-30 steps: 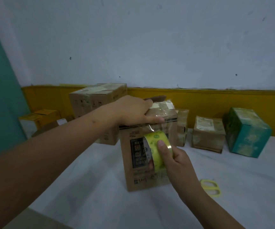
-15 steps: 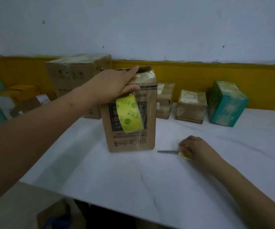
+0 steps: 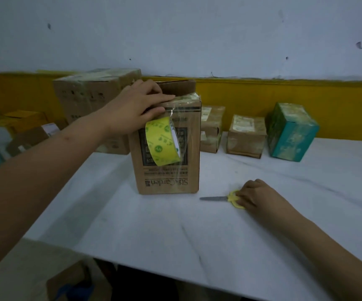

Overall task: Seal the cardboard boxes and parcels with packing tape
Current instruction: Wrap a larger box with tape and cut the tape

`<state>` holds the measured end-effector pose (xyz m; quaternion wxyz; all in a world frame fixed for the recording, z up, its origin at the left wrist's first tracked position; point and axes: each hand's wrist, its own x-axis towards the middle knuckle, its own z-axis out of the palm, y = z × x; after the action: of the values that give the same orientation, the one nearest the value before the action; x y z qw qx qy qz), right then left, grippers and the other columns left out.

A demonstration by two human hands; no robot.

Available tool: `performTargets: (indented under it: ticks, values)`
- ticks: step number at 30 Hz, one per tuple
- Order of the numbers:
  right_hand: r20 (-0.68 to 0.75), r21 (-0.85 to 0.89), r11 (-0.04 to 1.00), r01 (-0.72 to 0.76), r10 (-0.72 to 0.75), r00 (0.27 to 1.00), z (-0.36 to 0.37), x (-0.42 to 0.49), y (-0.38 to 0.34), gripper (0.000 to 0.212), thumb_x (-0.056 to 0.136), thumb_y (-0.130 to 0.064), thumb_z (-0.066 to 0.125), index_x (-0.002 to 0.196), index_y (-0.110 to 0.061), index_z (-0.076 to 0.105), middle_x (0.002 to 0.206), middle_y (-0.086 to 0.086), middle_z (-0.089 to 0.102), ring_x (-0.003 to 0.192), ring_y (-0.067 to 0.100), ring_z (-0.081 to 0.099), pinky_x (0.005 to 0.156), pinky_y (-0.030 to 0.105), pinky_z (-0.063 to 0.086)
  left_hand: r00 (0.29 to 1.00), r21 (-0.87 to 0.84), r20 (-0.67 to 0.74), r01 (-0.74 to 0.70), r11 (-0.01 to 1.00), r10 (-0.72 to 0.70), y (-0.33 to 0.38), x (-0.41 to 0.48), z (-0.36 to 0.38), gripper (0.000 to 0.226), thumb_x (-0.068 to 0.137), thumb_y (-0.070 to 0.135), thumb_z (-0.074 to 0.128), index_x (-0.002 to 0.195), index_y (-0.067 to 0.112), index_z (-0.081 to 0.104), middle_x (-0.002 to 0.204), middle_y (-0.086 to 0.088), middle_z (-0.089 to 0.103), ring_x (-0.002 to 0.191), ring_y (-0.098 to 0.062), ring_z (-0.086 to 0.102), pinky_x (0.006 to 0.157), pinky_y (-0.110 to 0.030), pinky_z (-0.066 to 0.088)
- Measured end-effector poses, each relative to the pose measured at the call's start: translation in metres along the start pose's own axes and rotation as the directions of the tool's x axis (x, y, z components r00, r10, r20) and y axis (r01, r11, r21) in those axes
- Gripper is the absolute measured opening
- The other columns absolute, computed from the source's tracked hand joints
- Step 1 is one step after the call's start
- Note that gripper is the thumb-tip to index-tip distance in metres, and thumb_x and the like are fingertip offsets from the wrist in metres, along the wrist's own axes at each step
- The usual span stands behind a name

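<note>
White table (image 3: 197,246): L hand (image 3: 136,105) presses box (image 3: 188,170), R hand (image 3: 256,196) grips scissors (image 3: 215,198).

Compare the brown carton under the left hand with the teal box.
The brown carton is plain cardboard with dark print; the teal box is coloured all over. The carton has a flap raised and a tape roll hanging down its front; the teal box looks closed. The left hand presses the carton's top; no hand touches the teal box. Both stand on the white table.
</note>
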<state>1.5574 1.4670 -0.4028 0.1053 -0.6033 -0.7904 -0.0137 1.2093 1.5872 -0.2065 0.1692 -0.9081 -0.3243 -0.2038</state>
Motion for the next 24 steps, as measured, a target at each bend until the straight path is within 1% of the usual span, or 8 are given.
performTargets:
  ticks: [6,9,11,14,18,20,22,24]
  values:
    - [0.062,-0.112,0.982,-0.15,0.158,0.986,-0.039,-0.001,-0.017,0.025,0.096,-0.05,0.05,0.11,-0.035,0.064,0.095,-0.012,0.068,0.086,0.009,0.065,0.07,0.026,0.049,0.999,-0.127,-0.012,0.047,0.991,-0.048,0.001,-0.004,0.0,0.046,0.099,0.04,0.053,0.144,0.027,0.051,0.124,0.001,0.051,0.111,-0.019,0.044,0.097,-0.038,0.039]
    - [-0.12,0.297,0.932,-0.207,0.251,0.961,-0.084,0.004,-0.031,0.012,0.096,-0.038,0.057,0.102,-0.03,0.063,0.074,-0.015,0.06,0.065,0.006,0.061,0.058,0.021,0.042,0.991,-0.238,-0.078,0.089,0.967,-0.11,0.004,-0.009,0.0,0.037,0.093,0.038,0.064,0.127,0.024,0.059,0.117,0.006,0.056,0.105,-0.01,0.046,0.087,-0.022,0.039]
    - [-0.337,0.518,0.853,-0.055,0.263,0.904,-0.121,0.02,-0.051,0.008,0.093,-0.029,0.063,0.09,-0.036,0.064,0.071,-0.014,0.064,0.066,0.007,0.06,0.057,0.018,0.043,0.977,-0.31,-0.107,0.141,0.94,-0.183,0.006,-0.013,-0.001,0.031,0.089,0.041,0.069,0.116,0.027,0.061,0.111,0.01,0.058,0.1,-0.005,0.049,0.083,-0.017,0.042]
    - [-0.538,0.659,0.7,0.275,0.183,0.823,-0.172,0.071,-0.101,0.016,0.093,-0.027,0.064,0.081,-0.036,0.07,0.068,-0.015,0.066,0.059,0.003,0.056,0.057,0.017,0.045,0.967,-0.378,-0.108,0.176,0.909,-0.232,0.007,-0.015,-0.004,0.033,0.085,0.04,0.074,0.114,0.026,0.069,0.113,0.01,0.065,0.107,-0.007,0.055,0.091,-0.028,0.048]
    - [-0.429,0.664,0.654,0.363,-0.065,0.901,-0.198,0.156,-0.17,0.023,0.097,-0.027,0.059,0.083,-0.014,0.072,0.067,0.001,0.069,0.051,0.01,0.057,0.054,0.021,0.046,0.921,-0.365,-0.117,0.307,0.879,-0.37,0.013,-0.021,-0.011,0.045,0.082,0.052,0.069,0.118,0.025,0.072,0.118,0.012,0.064,0.115,-0.009,0.055,0.1,-0.038,0.047]
    - [-0.323,0.545,0.775,0.321,-0.159,0.933,-0.186,0.186,-0.185,0.033,0.097,-0.033,0.059,0.083,-0.005,0.07,0.072,0.011,0.069,0.054,0.013,0.057,0.055,0.022,0.043,0.679,-0.591,-0.25,0.457,0.664,-0.69,0.033,-0.034,-0.014,0.028,0.086,0.04,0.069,0.106,0.02,0.071,0.098,0.014,0.062,0.096,-0.007,0.059,0.086,-0.031,0.051]
    - [-0.296,0.444,0.853,0.274,-0.149,0.944,-0.176,0.203,-0.185,0.041,0.096,-0.04,0.059,0.08,-0.003,0.069,0.075,0.013,0.068,0.059,0.015,0.058,0.056,0.024,0.04,0.377,-0.812,-0.112,0.499,0.303,-0.919,0.067,-0.044,-0.012,0.026,0.09,0.042,0.067,0.1,0.02,0.059,0.089,0.01,0.058,0.082,-0.01,0.059,0.068,-0.029,0.048]
    - [-0.264,0.534,0.808,0.249,-0.12,0.957,-0.173,0.206,-0.181,0.039,0.096,-0.042,0.059,0.074,-0.012,0.069,0.067,0.002,0.068,0.05,0.002,0.057,0.053,0.017,0.043,0.337,-0.855,0.223,0.518,-0.018,-0.915,0.095,-0.046,-0.004,0.04,0.087,0.056,0.064,0.103,0.021,0.052,0.095,0.003,0.061,0.083,-0.012,0.061,0.067,-0.03,0.048]
